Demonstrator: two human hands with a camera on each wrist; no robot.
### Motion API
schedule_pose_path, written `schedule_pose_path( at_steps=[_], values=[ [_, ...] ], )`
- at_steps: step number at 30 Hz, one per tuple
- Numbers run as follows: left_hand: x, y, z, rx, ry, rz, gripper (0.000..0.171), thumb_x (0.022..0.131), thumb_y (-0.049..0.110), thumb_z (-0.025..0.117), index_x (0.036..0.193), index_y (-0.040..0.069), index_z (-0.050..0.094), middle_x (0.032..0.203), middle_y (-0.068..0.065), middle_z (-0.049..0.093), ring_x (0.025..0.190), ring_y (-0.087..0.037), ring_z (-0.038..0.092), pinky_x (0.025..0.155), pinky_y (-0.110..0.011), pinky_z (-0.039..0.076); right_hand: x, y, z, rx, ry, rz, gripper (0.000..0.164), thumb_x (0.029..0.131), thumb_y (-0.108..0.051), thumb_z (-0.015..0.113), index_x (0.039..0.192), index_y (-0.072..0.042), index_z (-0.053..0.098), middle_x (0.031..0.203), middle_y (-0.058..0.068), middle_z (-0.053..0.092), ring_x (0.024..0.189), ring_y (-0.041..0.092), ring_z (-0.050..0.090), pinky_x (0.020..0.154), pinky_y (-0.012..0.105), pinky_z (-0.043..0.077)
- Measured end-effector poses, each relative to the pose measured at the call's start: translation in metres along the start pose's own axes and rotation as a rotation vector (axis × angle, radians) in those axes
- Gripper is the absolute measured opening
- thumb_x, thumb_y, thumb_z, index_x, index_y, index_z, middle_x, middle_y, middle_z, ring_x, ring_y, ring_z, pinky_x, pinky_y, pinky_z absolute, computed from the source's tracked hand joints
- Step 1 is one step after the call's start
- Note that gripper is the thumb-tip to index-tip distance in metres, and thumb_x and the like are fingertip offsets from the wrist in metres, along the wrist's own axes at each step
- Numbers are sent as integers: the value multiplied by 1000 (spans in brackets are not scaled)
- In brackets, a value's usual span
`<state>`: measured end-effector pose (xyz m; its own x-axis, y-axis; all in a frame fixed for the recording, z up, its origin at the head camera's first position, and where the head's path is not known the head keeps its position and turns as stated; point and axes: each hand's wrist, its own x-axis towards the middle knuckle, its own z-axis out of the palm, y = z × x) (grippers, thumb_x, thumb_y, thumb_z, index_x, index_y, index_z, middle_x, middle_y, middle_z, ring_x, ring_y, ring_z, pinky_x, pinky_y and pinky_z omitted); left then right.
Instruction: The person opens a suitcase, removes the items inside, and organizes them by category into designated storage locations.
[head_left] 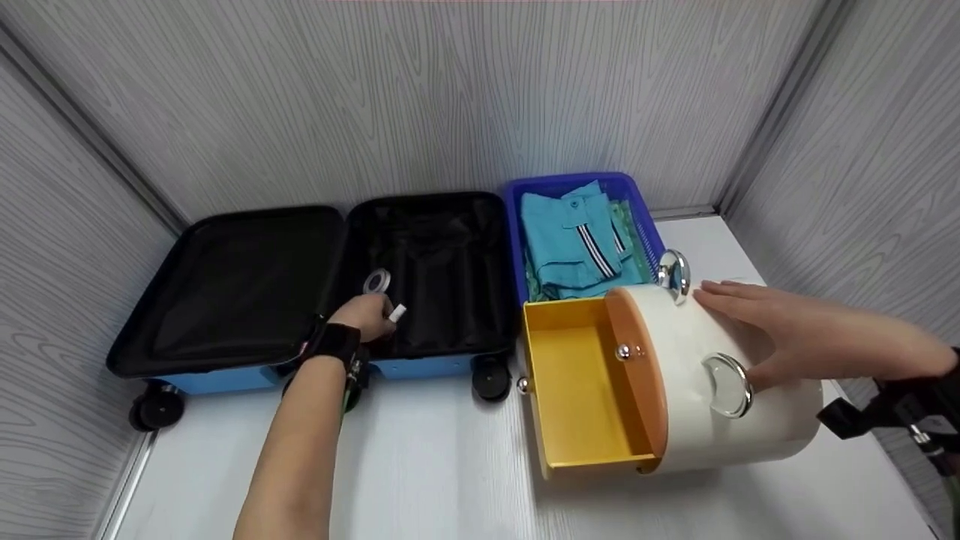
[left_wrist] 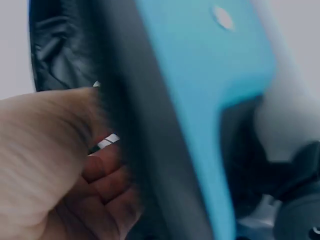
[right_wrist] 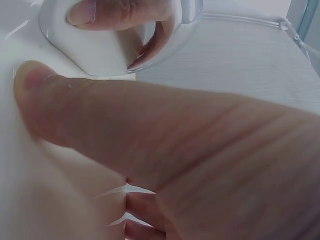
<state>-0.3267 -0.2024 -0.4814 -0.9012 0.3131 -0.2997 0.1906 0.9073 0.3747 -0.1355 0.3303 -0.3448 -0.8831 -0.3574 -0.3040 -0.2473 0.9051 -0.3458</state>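
Note:
My left hand (head_left: 365,315) is down in the right half of an open suitcase (head_left: 457,300), fingers curled around a small white thing (head_left: 397,313) whose end sticks out. In the left wrist view part of that white thing (left_wrist: 107,141) shows by the curled fingers; its kind is hidden. A pale ring-shaped thing (head_left: 377,281) lies just beyond the hand. My right hand (head_left: 780,330) rests with straight, spread fingers on a white rounded drawer box (head_left: 697,390) with chrome-rimmed ears. Its yellow drawer (head_left: 581,390) is pulled out, with nothing inside.
Behind the drawer box stands a blue basket (head_left: 516,225) with folded turquoise clothing (head_left: 574,240). The suitcase's left half (head_left: 247,292) lies flat beside the left wall. Black wheels (head_left: 491,380) stick out toward the front of the white table (head_left: 427,465).

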Motion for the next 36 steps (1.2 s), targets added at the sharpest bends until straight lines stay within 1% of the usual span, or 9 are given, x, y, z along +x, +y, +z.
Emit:
schedule_pose_path(
  at_steps=[6,11,15,18,21,23,27,32,36],
  values=[
    [-2,42,-7,-55,137,187,25,102,20,63,123,6,67,104,-10,66,89,-26,60,82,-43,50,0,1,-1,-12,7,-3,113,67,-19,85,164,-16,28,167,14,24,151,43,21,113,70,25],
    [-10,93,-4,-12,281,376,33,105,24,60,134,10,67,115,-8,62,103,-24,56,92,-42,47,0,2,0,-12,8,-8,112,69,-22,86,163,-14,28,167,14,24,151,43,20,113,70,24],
    [-28,138,3,22,368,532,35,106,28,59,138,14,65,121,-6,60,108,-22,54,96,-38,46,-1,1,1,-10,2,0,111,70,-24,87,164,-15,27,167,14,23,151,43,20,113,71,23],
    [-46,170,9,78,364,677,32,104,27,64,133,15,69,117,-3,61,105,-19,54,92,-34,47,-2,1,1,-5,11,-11,112,69,-21,86,163,-15,28,167,14,24,151,41,21,114,68,25],
    [-61,197,18,168,298,812,22,100,25,69,119,15,75,106,-1,62,97,-17,54,85,-31,47,-3,1,1,-10,16,-18,111,69,-21,86,163,-13,28,167,13,25,151,41,22,114,67,26],
    [-69,213,26,238,247,871,15,99,25,71,110,16,77,98,1,61,91,-16,54,80,-29,46,-4,2,1,-6,15,-15,111,70,-22,86,163,-13,28,167,13,24,151,41,22,114,67,26],
    [-73,236,44,387,184,889,11,97,28,74,100,18,77,90,3,62,83,-15,57,74,-27,47,-6,4,1,4,24,-19,113,67,-22,87,163,-14,29,167,13,24,152,40,19,114,68,24],
    [-68,255,61,523,102,828,9,95,27,74,94,20,79,87,4,67,77,-14,60,69,-28,49,-7,7,3,6,27,-19,114,64,-23,89,162,-15,31,167,13,26,152,41,19,114,68,23],
    [-63,262,72,574,46,777,9,94,27,74,91,18,76,84,3,67,73,-13,60,67,-30,51,-5,7,3,6,30,-26,114,66,-28,91,162,-14,31,166,14,27,151,42,20,114,69,23]
  ],
)
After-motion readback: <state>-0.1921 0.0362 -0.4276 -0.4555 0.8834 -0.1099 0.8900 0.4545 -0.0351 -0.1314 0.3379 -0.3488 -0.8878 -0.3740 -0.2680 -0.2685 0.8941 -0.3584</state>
